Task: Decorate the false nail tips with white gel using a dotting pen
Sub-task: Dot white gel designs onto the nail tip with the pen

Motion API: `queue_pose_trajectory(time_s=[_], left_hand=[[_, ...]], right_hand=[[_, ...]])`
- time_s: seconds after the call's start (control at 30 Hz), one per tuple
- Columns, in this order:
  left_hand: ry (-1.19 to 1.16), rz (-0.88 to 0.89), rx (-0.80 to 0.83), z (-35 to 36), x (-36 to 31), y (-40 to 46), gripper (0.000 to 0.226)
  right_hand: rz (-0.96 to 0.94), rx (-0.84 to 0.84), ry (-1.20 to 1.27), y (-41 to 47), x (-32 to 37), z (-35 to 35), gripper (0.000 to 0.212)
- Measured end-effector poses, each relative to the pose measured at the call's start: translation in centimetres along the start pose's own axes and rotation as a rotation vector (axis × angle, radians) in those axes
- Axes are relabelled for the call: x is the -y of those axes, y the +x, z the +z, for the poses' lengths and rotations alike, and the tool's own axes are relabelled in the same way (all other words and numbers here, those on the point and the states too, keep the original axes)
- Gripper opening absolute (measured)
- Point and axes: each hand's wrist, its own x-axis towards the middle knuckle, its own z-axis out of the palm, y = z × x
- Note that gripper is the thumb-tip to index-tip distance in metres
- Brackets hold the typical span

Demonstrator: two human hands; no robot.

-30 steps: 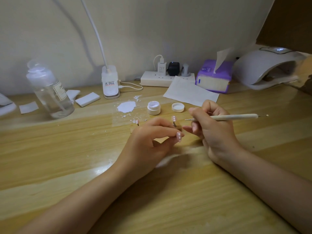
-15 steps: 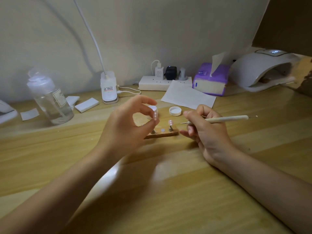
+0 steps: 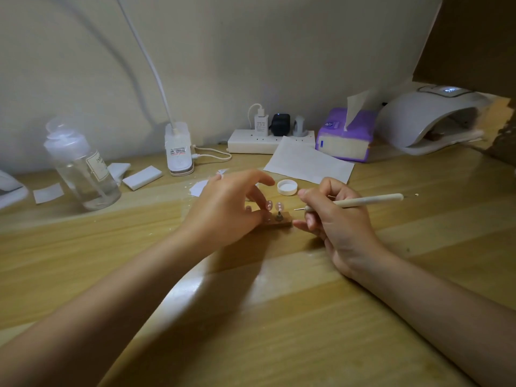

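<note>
Wooden desk point(image 3: 251, 317) against a pale wall. Left hand point(image 3: 226, 208) pinches a false nail tip point(image 3: 269, 204) on its stand, fingers curled, set down at a small wooden holder point(image 3: 282, 223). A second nail tip point(image 3: 279, 207) stands upright on the holder, between the two hands. Right hand point(image 3: 335, 219) grips the dotting pen point(image 3: 365, 201), its metal point aimed toward the second tip, not touching. White jar lid point(image 3: 287, 187) lies just beyond the hands. Clear bottle point(image 3: 81, 169) stands well left of the left hand.

Dim, soft-focus view; glare streaks the wooden desk point(image 3: 195, 289).
</note>
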Motion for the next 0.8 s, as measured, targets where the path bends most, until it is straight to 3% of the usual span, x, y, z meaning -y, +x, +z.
queue_pose_trajectory(time_s=[0.43, 0.7, 0.8], left_hand=[[0.096, -0.059, 0.076, -0.9, 0.8, -0.4, 0.047], [0.160, -0.098, 0.084, -1.3, 1.8, -0.9, 0.009], [0.162, -0.092, 0.098, -1.3, 1.4, -0.9, 0.020]], right_hand=[[0.018, 0.007, -0.002, -0.1, 0.1, 0.0, 0.043], [0.023, 0.022, -0.026, -0.2, 0.2, 0.0, 0.042], [0.027, 0.027, -0.035, -0.2, 0.2, 0.0, 0.041]])
